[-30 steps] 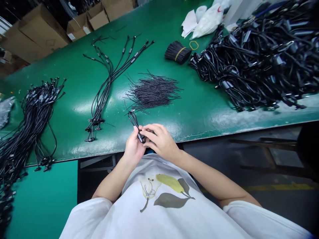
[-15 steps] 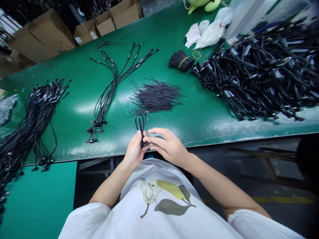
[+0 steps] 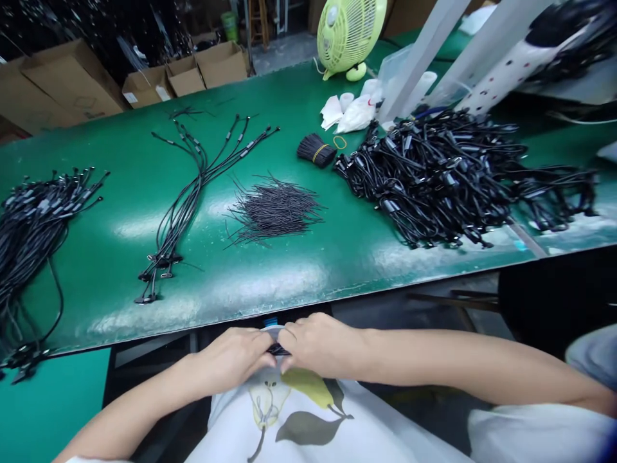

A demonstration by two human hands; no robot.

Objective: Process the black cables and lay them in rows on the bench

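Observation:
Both hands are close to my body, below the table's front edge, with a folded black cable (image 3: 278, 349) between them, mostly hidden by the fingers. My left hand (image 3: 235, 357) is closed on the cable from the left, its thumb underneath. From the right, my right hand (image 3: 322, 346) grips it too, fingers curled over the top. Past the edge, a loose pile of thin black ties (image 3: 276, 211) lies on the green table (image 3: 250, 276). Left of that pile are several black cables (image 3: 186, 199) laid lengthwise, their ends fanned out.
A large heap of coiled black cables (image 3: 434, 180) covers the right side. A straightened cable bundle (image 3: 36, 225) lies far left. Further back are a banded tie bundle (image 3: 315, 150), a rubber band (image 3: 340, 142), a green fan (image 3: 347, 35) and cardboard boxes (image 3: 222, 64).
Both hands have moved down from the table edge toward my body, taking the cable with them. The right fingers, spread before, are now curled over it. The head view has shifted, showing more of the fan.

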